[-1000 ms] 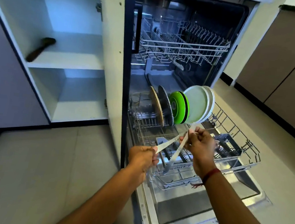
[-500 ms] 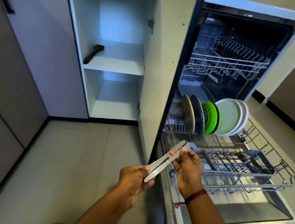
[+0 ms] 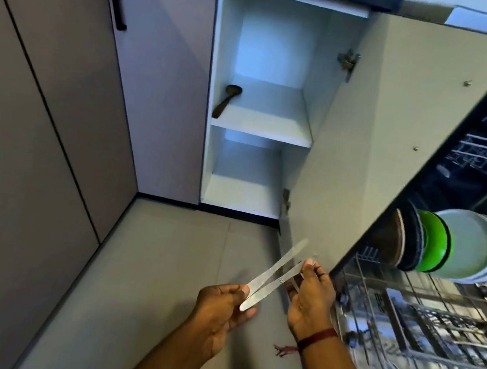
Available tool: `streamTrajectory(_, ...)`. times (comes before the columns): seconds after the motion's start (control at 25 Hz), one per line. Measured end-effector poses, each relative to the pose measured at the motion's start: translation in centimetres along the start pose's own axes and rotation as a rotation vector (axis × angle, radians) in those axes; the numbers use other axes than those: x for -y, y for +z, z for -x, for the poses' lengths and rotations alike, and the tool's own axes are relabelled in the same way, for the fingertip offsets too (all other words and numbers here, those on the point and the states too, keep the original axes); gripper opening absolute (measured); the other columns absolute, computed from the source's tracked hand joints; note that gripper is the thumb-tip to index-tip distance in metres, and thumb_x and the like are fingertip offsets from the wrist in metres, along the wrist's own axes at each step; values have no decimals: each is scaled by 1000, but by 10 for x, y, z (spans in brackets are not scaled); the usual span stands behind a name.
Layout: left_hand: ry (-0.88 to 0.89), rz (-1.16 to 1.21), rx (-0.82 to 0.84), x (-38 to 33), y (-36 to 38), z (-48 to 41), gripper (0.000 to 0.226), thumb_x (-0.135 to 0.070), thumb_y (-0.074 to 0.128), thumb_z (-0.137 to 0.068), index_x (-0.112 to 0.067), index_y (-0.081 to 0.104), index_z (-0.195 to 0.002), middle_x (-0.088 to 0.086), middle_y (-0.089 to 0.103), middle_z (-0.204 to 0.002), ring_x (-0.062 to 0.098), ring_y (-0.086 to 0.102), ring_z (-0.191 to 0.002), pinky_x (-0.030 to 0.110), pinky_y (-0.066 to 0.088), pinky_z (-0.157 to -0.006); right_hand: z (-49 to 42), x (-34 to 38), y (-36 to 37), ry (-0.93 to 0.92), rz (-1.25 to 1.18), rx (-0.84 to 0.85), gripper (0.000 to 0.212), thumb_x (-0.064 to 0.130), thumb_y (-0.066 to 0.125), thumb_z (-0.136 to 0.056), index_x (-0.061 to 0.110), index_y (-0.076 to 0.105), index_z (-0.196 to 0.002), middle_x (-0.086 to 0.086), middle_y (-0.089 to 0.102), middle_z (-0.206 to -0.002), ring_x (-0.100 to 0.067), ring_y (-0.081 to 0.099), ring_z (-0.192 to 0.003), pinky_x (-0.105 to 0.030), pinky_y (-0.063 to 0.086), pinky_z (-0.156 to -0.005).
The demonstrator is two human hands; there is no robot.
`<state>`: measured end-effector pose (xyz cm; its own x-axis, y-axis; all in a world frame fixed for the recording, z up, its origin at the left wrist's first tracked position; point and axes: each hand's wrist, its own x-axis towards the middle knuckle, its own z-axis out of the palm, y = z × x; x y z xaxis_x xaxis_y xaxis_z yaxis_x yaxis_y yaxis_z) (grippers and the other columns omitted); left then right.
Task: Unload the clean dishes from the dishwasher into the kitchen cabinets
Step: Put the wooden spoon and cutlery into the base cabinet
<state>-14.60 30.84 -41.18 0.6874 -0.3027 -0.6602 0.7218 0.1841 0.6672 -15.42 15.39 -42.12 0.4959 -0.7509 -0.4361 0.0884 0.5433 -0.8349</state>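
Your left hand (image 3: 219,306) pinches two silver utensils (image 3: 276,265) by their near ends; your right hand (image 3: 311,298) pinches the lower one's far end.

**Colours of the kitchen corner**

The open cabinet (image 3: 269,50) at upper centre is white inside, tinged blue; on its shelf lies a dark brown spoon (image 3: 226,102); the closed doors (image 3: 162,84) at left are dull mauve-grey, one with a black handle (image 3: 117,3); the floor (image 3: 166,266) is plain pale grey; at right, over the grey wire rack (image 3: 446,338), stand dark plates (image 3: 413,243), a bright green plate (image 3: 433,248) and pale mint plates (image 3: 469,245); the two utensils (image 3: 281,279) at lower centre are plain silver; the wrist band (image 3: 317,337) is dark red.
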Motion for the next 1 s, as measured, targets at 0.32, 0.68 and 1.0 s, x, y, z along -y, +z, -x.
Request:
streamTrajectory(0.32,-99,43,-39,-60,-27,-41,19,0,64,-89,10,65,-105,24,64,-111,30,72,-83,28,59,-62,-18,-20,85,129,-20,14,31,24,63,-92,12,61,-121,-11,67,-112,-31,65,-102,-41,57,-70)
streamTrajectory(0.68,-242,142,-41,-145,-11,-54,13,7,63,-87,15,64,-97,28,66,-102,40,69,-91,40,61,-66,-33,18,169,219,-31,13,31,23,63,-92,15,63,-121,-12,67,-114,-27,64,-93,-36,54,-67)
streamTrajectory(1.0,-238,152,-105,-208,-4,-54,18,5,67,-84,15,65,-98,30,67,-101,37,69,-84,30,58,-49,-26,46,242,259,-147,44,28,21,65,-90,16,64,-118,-14,66,-115,-30,68,-94,-44,57,-73)
